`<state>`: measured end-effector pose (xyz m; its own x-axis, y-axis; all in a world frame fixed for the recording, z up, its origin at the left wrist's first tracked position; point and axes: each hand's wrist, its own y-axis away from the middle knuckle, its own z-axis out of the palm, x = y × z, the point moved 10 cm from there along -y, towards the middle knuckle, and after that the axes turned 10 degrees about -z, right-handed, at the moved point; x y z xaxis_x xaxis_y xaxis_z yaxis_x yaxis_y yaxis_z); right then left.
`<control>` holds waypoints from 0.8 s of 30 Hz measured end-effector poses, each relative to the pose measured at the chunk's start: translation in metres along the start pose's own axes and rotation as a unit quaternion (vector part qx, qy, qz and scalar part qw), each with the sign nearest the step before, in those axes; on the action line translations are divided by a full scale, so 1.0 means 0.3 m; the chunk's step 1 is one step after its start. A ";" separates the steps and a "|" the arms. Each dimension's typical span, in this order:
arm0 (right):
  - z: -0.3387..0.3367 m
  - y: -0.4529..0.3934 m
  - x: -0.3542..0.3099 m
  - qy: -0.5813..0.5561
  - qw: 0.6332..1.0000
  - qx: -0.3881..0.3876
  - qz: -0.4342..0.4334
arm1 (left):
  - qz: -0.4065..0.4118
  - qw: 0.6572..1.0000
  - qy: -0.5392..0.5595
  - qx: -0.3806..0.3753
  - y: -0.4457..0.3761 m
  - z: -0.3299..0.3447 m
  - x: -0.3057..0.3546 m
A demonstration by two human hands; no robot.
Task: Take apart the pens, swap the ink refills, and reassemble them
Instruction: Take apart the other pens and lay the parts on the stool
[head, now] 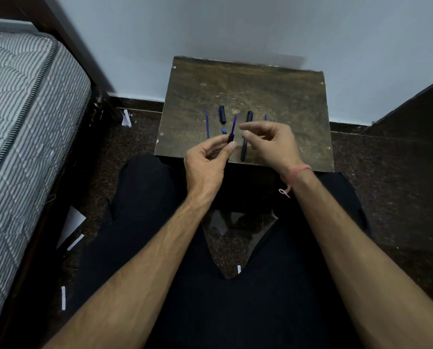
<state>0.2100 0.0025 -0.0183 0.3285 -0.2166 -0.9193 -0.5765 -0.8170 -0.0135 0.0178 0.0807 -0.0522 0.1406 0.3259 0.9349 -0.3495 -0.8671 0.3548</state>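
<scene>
The left hand (206, 157) grips a black pen barrel (230, 139) above the table (286, 96), a blue refill (234, 125) sticking out toward 12 o'clock. The right hand (268, 142) hovers just beside, fingers loosely curled, holding nothing. A second black pen (244, 149) lies lengthwise, 12-to-6.

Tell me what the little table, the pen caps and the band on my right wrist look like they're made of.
Table: probably wood or laminated board, dark brown, worn and scuffed matte, with screw heads at the corners. Pen caps: likely moulded plastic, black and smooth with a dull sheen. Wrist band: looks like pink thread or yarn, with a knotted loose end hanging.
</scene>
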 end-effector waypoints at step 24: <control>0.004 0.023 0.048 -0.108 0.982 0.076 0.132 | 0.045 0.997 -0.031 0.054 0.012 -0.044 0.031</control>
<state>0.2097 -0.0055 -0.0320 -0.0044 -0.2796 -0.9601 -0.7302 -0.6550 0.1941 0.0058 0.0856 -0.0421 0.1720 0.2237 0.9594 -0.2622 -0.9283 0.2635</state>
